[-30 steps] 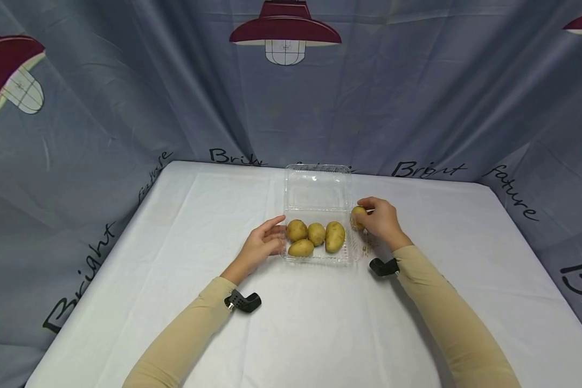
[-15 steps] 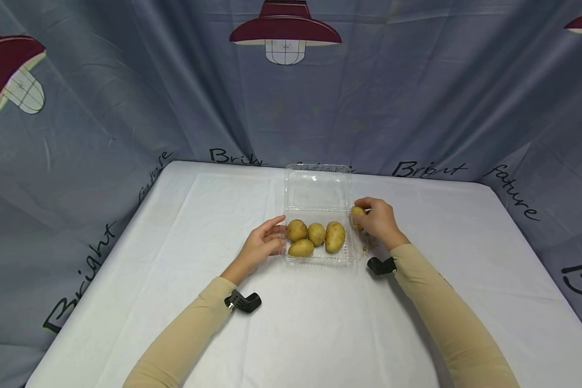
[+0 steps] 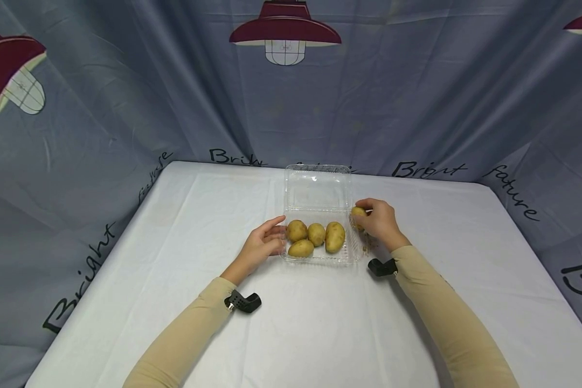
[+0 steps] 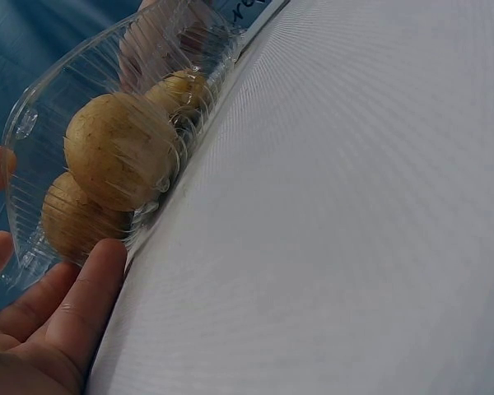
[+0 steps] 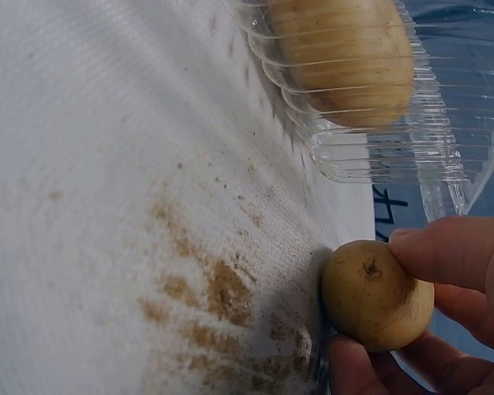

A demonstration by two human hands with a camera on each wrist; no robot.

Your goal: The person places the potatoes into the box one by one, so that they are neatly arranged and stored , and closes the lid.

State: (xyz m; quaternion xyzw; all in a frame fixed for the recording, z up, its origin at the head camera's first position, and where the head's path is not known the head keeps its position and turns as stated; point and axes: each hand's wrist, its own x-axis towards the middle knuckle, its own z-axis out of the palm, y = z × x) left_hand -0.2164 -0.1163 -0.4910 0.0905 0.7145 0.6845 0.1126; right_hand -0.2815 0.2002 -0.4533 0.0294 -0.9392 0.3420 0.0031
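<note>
A clear plastic clamshell container lies with its lid folded back on the white table. Several potatoes sit in its base, among them a long potato on the right and a round potato on the left. My left hand rests at the container's left wall, and in the left wrist view its fingers lie fairly straight against the clear side. Just outside the right wall, my right hand pinches a small round potato between thumb and fingers, low at the tablecloth.
Brown soil crumbs are scattered on the white tablecloth beside the right hand. A grey-blue curtain printed with lamps and lettering hangs behind the table. Each wrist carries a black camera mount.
My right hand shifts very slightly left with the small potato, closer to the container's right wall. The left hand, container and other potatoes stay in place.
</note>
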